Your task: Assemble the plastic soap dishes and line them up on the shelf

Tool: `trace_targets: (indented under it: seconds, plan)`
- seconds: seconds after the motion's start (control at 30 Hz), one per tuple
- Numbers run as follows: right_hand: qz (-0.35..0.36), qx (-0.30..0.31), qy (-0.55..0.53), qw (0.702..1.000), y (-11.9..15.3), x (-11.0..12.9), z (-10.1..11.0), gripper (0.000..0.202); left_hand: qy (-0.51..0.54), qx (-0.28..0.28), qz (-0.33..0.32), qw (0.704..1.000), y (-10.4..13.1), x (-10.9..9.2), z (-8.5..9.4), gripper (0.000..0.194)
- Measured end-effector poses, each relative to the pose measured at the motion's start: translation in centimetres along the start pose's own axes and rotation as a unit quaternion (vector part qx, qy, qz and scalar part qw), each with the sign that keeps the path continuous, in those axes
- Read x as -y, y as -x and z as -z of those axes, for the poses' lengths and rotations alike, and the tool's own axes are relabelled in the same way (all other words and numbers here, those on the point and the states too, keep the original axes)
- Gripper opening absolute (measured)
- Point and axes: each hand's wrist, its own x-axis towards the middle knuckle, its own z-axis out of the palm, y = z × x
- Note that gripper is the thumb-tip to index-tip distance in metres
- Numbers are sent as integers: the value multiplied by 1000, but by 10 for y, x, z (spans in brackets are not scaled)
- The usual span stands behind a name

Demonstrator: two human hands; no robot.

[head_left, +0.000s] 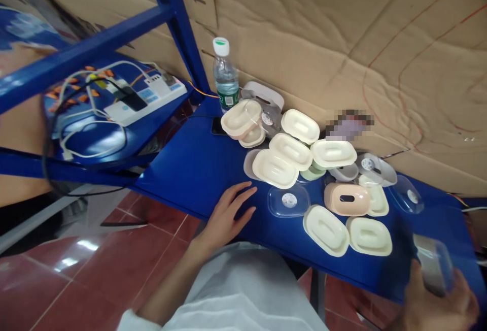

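My left hand (228, 217) rests on the blue tabletop (178, 168) near its front edge, fingers spread and holding nothing. Closest to it are a cream oval dish (276, 168) and a clear plastic lid (285, 201) with a round sticker. At the right end, my right hand (443, 295) grips a small plastic box (433, 265) with a clear side, blurred by motion. Between the hands lie more cream dishes, among them a front dish (326, 230) and its neighbour (369, 236), plus a peach case (347, 199) with a dark slot.
A water bottle (226, 79) stands at the back beside a grey case (266, 97). Another clear lid (407, 195) lies to the right. Left, past a blue frame (167, 16), are a power strip (148, 100) and cables. Cardboard (304, 31) walls the back.
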Motion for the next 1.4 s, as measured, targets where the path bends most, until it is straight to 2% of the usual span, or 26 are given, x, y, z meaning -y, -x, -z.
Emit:
trace_targets:
  seconds: [0.07, 0.17, 0.23, 0.3, 0.37, 0.43, 0.47, 0.53, 0.6, 0.67, 0.73, 0.83, 0.97, 1.07, 1.2, 1.3, 1.4]
  plan:
    - [-6, -40, 57, 998, 0, -17, -10, 91, 0, -12, -15, 1000, -8, -4, -1, 52]
    - [-8, -4, 59, 998, -4, -31, -24, 92, 4, -20, -37, 999, -19, -11, -4, 48]
    - [-37, 28, 66, 997, -8, -30, -29, 99, 6, -21, -46, 999, -22, -14, -6, 46]
    - [-58, 35, 91, 994, -16, -17, -32, 111, 11, -30, -48, 998, -23, -16, -8, 44]
    - [-16, 36, 91, 995, -25, 8, -35, 111, 25, -52, -46, 997, -23, -18, -10, 41]
    - [71, 66, 51, 994, -31, 47, -39, 90, 42, -75, -43, 995, -22, -18, -12, 39]
    - [117, 98, 13, 988, -32, 71, -42, 77, 46, -80, -42, 995, -22, -19, -13, 38]
    - [160, 182, -54, 969, -28, 122, -49, 51, 41, -68, -50, 996, -23, -19, -17, 38]
    - [197, 273, -126, 933, -17, 173, -56, 41, 15, -31, -79, 996, -24, -21, -21, 36]
    - [238, 361, -191, 881, -2, 215, -61, 36, -20, 21, -117, 993, -26, -23, -26, 33]
    - [262, 402, -228, 847, 12, 245, -66, 34, -52, 72, -146, 985, -25, -26, -31, 33]
    - [277, 418, -226, 835, 26, 268, -70, 35, -79, 119, -156, 977, -21, -26, -34, 36]
    - [290, 432, -211, 828, 35, 275, -72, 34, -87, 127, -126, 980, -7, -18, -24, 30]
    - [300, 438, -214, 820, 38, 280, -72, 34, -93, 89, -106, 986, 5, -7, -7, 26]
    - [280, 427, -197, 837, 41, 300, -82, 44, -97, 32, -67, 993, 13, 2, 14, 17]
    - [272, 412, -166, 854, 45, 318, -96, 48, -80, 4, -56, 995, 8, 2, 21, 15]
    - [253, 404, -135, 869, 51, 329, -110, 41, -65, -29, -53, 996, -7, 1, 19, 23]
